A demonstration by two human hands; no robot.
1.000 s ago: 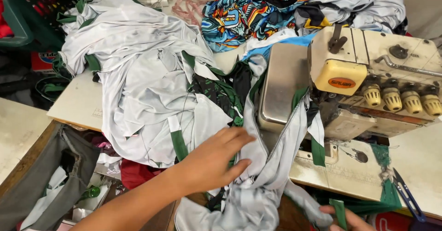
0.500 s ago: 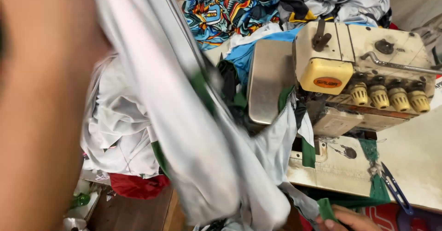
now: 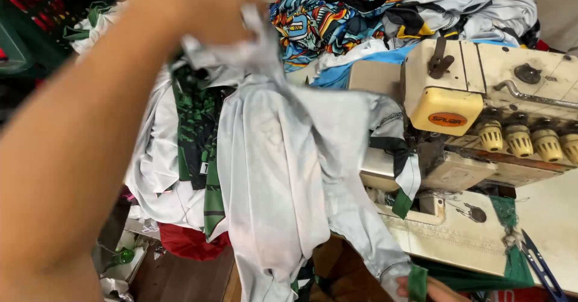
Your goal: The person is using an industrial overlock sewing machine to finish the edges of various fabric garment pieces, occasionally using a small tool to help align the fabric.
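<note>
Below the left hand (image 3: 198, 10), fingers clenched on its top edge, the grey shirt (image 3: 283, 175) hangs beside the sewing machine (image 3: 481, 97). Right hand (image 3: 436, 290) pinches the green cuff (image 3: 417, 281) at the shirt's bottom.

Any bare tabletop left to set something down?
Only the pale table corner at right, between the sewing machine and the blue snips. Everywhere left is crowded: the grey garment lifted by the left hand, and piled fabric behind.
</note>
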